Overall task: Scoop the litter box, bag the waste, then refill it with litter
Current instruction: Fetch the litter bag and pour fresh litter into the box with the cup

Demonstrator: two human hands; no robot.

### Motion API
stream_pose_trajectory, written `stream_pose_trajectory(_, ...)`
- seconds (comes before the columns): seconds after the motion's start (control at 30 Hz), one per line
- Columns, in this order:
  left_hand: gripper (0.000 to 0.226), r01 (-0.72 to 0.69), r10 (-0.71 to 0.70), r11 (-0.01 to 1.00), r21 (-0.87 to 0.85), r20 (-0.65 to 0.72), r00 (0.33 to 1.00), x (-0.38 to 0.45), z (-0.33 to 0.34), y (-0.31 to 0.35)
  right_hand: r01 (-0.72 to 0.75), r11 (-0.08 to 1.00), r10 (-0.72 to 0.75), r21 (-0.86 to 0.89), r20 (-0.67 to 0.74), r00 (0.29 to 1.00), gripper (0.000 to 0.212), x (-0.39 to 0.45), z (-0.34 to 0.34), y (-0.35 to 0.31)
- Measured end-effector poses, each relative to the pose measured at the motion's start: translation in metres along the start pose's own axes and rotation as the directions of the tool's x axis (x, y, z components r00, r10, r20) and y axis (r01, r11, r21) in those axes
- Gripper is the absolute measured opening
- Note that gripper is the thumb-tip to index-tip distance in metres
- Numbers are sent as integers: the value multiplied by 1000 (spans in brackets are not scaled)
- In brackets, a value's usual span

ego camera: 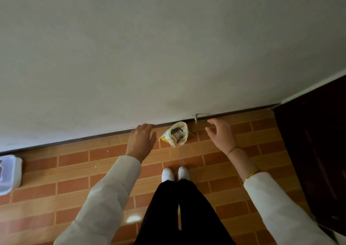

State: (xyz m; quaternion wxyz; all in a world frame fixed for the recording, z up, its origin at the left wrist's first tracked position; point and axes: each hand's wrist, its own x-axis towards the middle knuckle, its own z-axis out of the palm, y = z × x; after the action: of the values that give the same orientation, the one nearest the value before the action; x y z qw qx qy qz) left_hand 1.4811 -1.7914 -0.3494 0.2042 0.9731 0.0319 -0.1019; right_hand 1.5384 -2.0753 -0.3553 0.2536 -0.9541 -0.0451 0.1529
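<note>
Against wall, open bag [176, 136] of litter.

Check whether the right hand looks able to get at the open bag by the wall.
Probably yes: the right hand is open and empty, the bag stands just left of it, and nothing lies between.

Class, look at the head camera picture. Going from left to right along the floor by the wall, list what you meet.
Plastic container → left hand → open bag → metal door stop → right hand → dark door.
</note>
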Motion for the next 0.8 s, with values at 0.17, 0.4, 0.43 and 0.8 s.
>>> stream_pose_trajectory(0.17,34,87,-89,996,29,63,994,44,99,-32,-4,1000,5,-10,58,998,29,57,89,51)
stream_pose_trajectory(0.4,35,194,-197,980,35,182,963,118,274,-98,-66,998,65,1,163,984,34,132,251,141)
stream_pose_trajectory(0.43,36,207,-211,977,44,188,959,128,299,-108,-81,997,79,1,175,981,35,143,274,152)
stream_pose_trajectory(0.8,72,131,-185,976,175,343,921,221,484,-188,-208,965,243,-162,249,938,50,243,452,243)
